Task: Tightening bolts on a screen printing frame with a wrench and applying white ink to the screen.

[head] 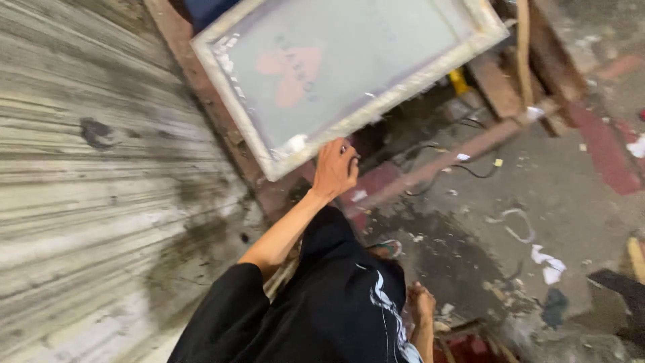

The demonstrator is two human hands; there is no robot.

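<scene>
A large screen-printing frame [349, 60] with a whitish wooden border and grey mesh carries a faint pink heart-shaped design. It is tilted above the floor. My left hand [336, 168] grips its lower border near the bottom corner, with my bare forearm stretched out from a black sleeve. My right hand [422, 302] hangs low beside my black shirt, fingers curled downward. Whether it holds anything is hidden.
A stained, ribbed metal shutter [87, 168] fills the left side. Wooden planks [497, 84], black cables [470, 168] and a yellow object [459, 81] lie beyond the frame. Paper scraps [551, 265] litter the wet concrete floor. My sandalled foot [386, 249] shows below the frame.
</scene>
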